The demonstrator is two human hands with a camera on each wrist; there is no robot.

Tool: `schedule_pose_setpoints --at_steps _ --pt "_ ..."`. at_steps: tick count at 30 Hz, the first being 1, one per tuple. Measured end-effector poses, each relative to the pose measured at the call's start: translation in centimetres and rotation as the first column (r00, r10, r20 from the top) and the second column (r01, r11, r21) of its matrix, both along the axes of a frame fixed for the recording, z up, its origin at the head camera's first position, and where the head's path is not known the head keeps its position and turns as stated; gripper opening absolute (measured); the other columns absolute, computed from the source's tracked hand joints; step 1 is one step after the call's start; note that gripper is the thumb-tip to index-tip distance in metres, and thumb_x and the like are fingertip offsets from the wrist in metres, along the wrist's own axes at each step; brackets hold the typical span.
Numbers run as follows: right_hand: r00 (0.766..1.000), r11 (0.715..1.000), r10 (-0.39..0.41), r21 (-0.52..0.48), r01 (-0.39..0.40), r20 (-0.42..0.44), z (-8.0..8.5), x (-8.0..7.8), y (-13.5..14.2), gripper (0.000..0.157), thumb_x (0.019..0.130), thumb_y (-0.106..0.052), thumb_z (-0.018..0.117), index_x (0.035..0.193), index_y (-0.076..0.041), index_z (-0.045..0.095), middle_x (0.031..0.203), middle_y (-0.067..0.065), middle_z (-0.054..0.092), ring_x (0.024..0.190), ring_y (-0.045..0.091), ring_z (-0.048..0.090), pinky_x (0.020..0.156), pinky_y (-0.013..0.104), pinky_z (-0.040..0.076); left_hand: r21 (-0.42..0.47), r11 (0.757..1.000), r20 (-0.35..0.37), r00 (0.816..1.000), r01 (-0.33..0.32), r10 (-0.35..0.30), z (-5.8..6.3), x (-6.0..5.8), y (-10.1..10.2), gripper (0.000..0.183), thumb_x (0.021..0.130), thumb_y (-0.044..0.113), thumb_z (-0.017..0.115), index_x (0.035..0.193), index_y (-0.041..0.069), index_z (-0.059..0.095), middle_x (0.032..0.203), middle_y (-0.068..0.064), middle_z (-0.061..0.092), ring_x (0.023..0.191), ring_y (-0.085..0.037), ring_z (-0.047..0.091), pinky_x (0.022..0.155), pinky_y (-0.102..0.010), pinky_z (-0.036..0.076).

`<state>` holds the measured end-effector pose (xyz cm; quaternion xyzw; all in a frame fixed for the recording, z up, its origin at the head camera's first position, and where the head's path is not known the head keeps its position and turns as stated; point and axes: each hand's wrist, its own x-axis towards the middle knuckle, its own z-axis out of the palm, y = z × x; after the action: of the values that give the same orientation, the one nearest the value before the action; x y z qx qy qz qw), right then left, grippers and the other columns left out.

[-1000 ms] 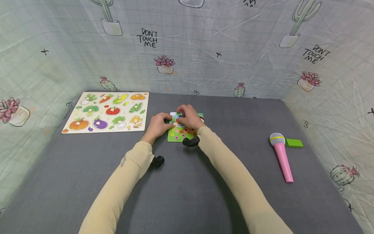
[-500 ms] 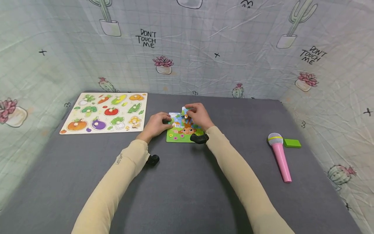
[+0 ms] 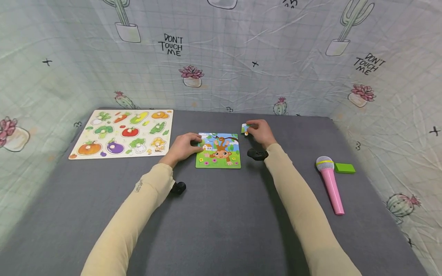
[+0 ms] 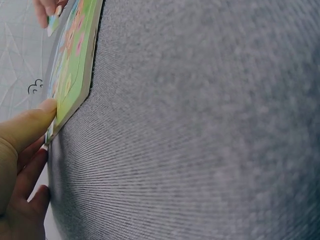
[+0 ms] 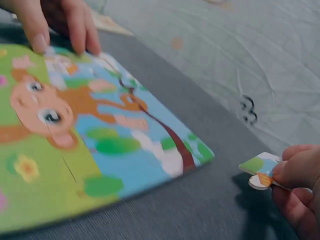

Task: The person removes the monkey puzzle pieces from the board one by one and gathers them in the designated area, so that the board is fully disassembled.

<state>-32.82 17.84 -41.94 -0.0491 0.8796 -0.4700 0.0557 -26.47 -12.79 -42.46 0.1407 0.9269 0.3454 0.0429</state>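
The left hand [image 3: 183,147] grips the left edge of the monkey puzzle [image 3: 221,154], with the thumb on the printed face and the other fingers at the edge. The puzzle lies flat on the grey surface [image 3: 221,222], in the middle of the scene, and it shows a brown monkey hanging from a branch over green grass.

The right hand [image 3: 261,132] pinches a small loose piece [image 5: 262,165] between the thumb and the fingers. This piece is printed in blue and green, and it has a rounded tab of white and orange. It is apart from the puzzle, to the right of its far right corner, and a shadow falls below it.

At the far left lies a cream board [image 3: 148,138] with pictures of vegetables. On the right side there is a pink toy microphone [image 3: 332,188], its grey head pointing to the far side, and a green block [image 3: 344,168] lies just beside this head. Behind the surface hangs a pale cloth [image 3: 221,50] with drawings of cactus.
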Motion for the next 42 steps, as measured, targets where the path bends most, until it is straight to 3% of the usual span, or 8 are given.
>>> schedule_pose_setpoints --at_steps 1,6,12,22,27,42 --pt "1.0 1.0 -0.005 0.007 0.005 -0.001 0.0 0.0 0.3 0.035 0.1 -0.009 0.055 0.134 -0.005 0.059 0.139 0.016 0.052 0.107 0.029 0.057 0.07 0.038 0.045 -0.001 1.0 0.0 1.0 -0.001 0.001 0.0 0.0 0.0 0.038 0.088 0.019 0.075 0.121 0.001 0.068 0.139 -0.012 0.055 0.135 -0.031 0.043 0.114 -0.045 0.032" --pt "0.999 0.997 0.011 0.076 -0.008 -0.04 -0.3 -0.5 1.0 0.033 0.098 -0.007 0.059 0.13 -0.002 0.062 0.132 0.018 0.057 0.113 0.033 0.058 0.091 0.047 0.05 -0.002 1.0 0.001 1.0 0.003 -0.003 0.2 0.0 0.1 0.038 0.087 0.019 0.075 0.12 0.001 0.068 0.138 -0.013 0.056 0.133 -0.031 0.045 0.113 -0.045 0.033" --pt "0.991 0.975 0.073 0.219 -0.046 -0.113 -0.7 -0.6 1.4 0.03 0.096 -0.006 0.059 0.125 0.0 0.065 0.129 0.02 0.055 0.11 0.035 0.058 0.091 0.049 0.049 -0.018 1.0 -0.001 1.0 0.012 -0.012 0.2 -0.2 0.1 0.039 0.087 0.019 0.075 0.121 0.001 0.068 0.138 -0.013 0.056 0.133 -0.031 0.045 0.113 -0.045 0.033" --pt "0.983 0.943 0.156 0.311 -0.12 -0.092 -1.2 -0.8 1.7 0.044 0.093 -0.02 0.068 0.131 -0.001 0.06 0.133 0.023 0.047 0.118 0.037 0.05 0.099 0.051 0.043 -0.016 1.0 -0.003 1.0 0.019 -0.02 -0.1 -0.2 -0.2 0.039 0.088 0.019 0.074 0.122 0.0 0.067 0.138 -0.014 0.055 0.134 -0.032 0.044 0.113 -0.046 0.032" --pt "0.979 0.924 0.175 0.36 -0.127 -0.104 -1.4 -0.9 1.4 0.043 0.094 -0.02 0.066 0.132 -0.001 0.06 0.133 0.022 0.05 0.117 0.034 0.048 0.1 0.05 0.041 -0.008 1.0 0.0 1.0 0.024 -0.024 0.0 -0.1 -0.2 0.039 0.088 0.019 0.074 0.121 0.0 0.067 0.138 -0.014 0.055 0.133 -0.032 0.044 0.113 -0.046 0.033" --pt "0.983 0.938 0.119 0.34 -0.066 -0.137 -1.4 -0.3 0.7 0.039 0.096 -0.018 0.063 0.131 0.001 0.059 0.135 0.024 0.047 0.121 0.036 0.046 0.104 0.05 0.038 -0.013 0.999 -0.011 0.999 0.033 -0.033 0.0 -0.2 -0.1 0.039 0.088 0.02 0.074 0.121 0.0 0.068 0.138 -0.013 0.055 0.133 -0.032 0.045 0.113 -0.045 0.033"
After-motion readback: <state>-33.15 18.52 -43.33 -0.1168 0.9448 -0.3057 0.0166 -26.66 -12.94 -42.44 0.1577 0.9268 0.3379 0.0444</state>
